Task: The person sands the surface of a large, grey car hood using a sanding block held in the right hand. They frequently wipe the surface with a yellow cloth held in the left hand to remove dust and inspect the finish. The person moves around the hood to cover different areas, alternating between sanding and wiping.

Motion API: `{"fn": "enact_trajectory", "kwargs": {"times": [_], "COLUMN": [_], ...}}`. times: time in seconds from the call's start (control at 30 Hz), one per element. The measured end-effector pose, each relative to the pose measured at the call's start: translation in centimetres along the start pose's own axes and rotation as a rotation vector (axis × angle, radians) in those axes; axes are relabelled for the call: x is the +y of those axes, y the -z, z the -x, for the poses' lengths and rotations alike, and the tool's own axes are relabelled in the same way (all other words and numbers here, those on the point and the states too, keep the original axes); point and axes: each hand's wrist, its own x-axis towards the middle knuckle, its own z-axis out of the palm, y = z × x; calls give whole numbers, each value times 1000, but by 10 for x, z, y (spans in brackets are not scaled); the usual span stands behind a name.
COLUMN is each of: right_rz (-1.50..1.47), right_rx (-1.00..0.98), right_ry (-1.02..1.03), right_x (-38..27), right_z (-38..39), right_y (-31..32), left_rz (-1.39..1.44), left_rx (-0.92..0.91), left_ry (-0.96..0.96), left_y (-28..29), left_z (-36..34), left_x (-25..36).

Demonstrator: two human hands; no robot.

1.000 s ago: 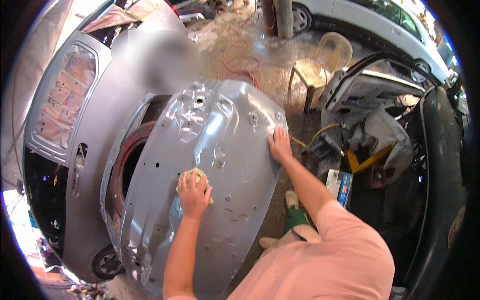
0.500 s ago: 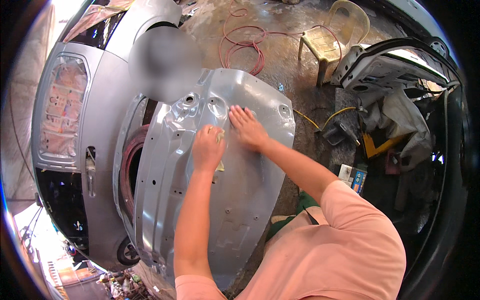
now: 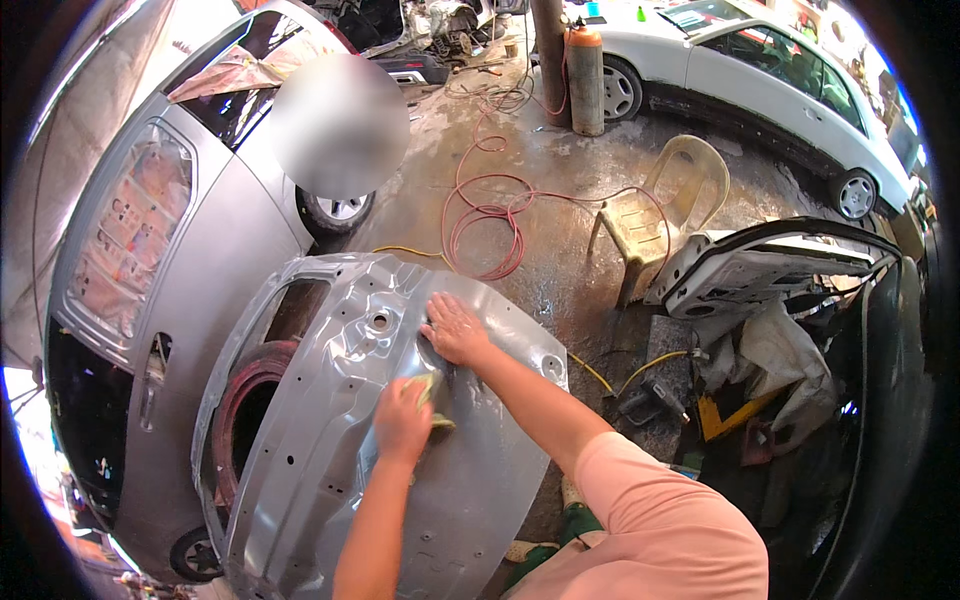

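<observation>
A large grey car body panel (image 3: 460,480), apparently a door or tailgate, lies with its ribbed, holed side up. My left hand (image 3: 402,425) is closed around a yellowish cloth-like piece (image 3: 420,386) and rests on the panel near its middle. More yellowish material (image 3: 442,423) shows beside the hand; whether it is the same piece I cannot tell. Farther up, my right hand (image 3: 455,332) lies flat on the panel with its fingers stretched out, holding nothing. A round hole (image 3: 380,322) in the panel is just left of it.
A reddish tyre (image 3: 240,425) shows through the panel's opening. The silver car (image 3: 210,240) stands left. Beyond are a coiled red hose (image 3: 490,225), plastic chair (image 3: 645,230), gas cylinder (image 3: 588,85) and white car (image 3: 740,85). A dark power tool (image 3: 650,403) lies right.
My view has tilted up, bringing the white car and cylinder into sight. My right hand has slid a little farther up the panel. The left hand still grips the yellowish piece.
</observation>
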Motion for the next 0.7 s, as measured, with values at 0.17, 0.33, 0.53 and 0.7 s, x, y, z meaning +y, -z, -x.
{"fn": "enact_trajectory", "kwargs": {"times": [0.17,0.33,0.53,0.7], "right_rz": [-23,-39,-30,-23], "right_rx": [-59,-109,-166,12], "right_ry": [257,382,171,229], "right_x": [2,16,-4,-16], "right_z": [42,86,-28,40], "right_y": [5,10,-1,-19], "left_rz": [-76,-19,-29,-3], "left_rx": [-54,-16,-9,1], "left_ry": [-87,-74,-108,-58], "left_y": [67,78,68,65], "left_z": [122,175,152,165], "left_x": [-66,-88,-90,-93]}}
